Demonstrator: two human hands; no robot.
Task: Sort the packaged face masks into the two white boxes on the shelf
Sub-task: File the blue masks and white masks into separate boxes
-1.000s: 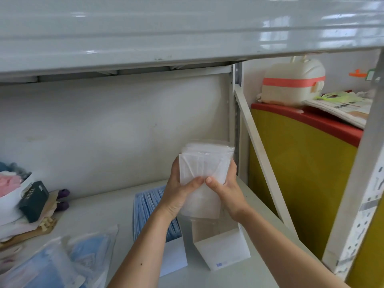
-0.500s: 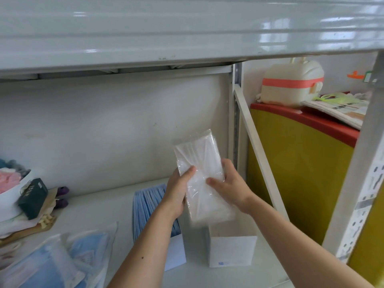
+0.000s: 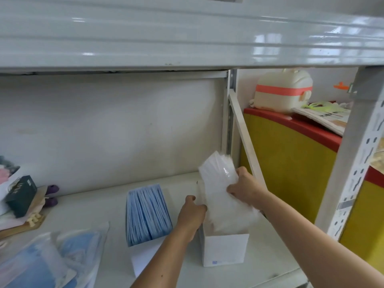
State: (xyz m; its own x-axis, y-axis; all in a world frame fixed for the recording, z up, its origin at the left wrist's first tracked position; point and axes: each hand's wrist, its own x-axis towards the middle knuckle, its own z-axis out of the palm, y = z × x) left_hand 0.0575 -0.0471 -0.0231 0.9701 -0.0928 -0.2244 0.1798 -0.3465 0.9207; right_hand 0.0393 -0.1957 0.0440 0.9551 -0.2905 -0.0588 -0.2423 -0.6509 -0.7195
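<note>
In the head view, compared with half a second ago, your stack of white packaged masks (image 3: 220,183) has come down from in front of the wall and its lower end now sits inside the right white box (image 3: 225,250) on the shelf (image 3: 87,206); your right hand (image 3: 244,189) has a closed grip on the stack's right edge, while your left hand (image 3: 192,213) has left it and now clasps the box's left wall. The box front carries a small blue mark, too small to read. The stack's long axis stands nearly upright, its top leaning back and left, and the left white box (image 3: 143,260) just beside holds blue masks (image 3: 148,213).
</note>
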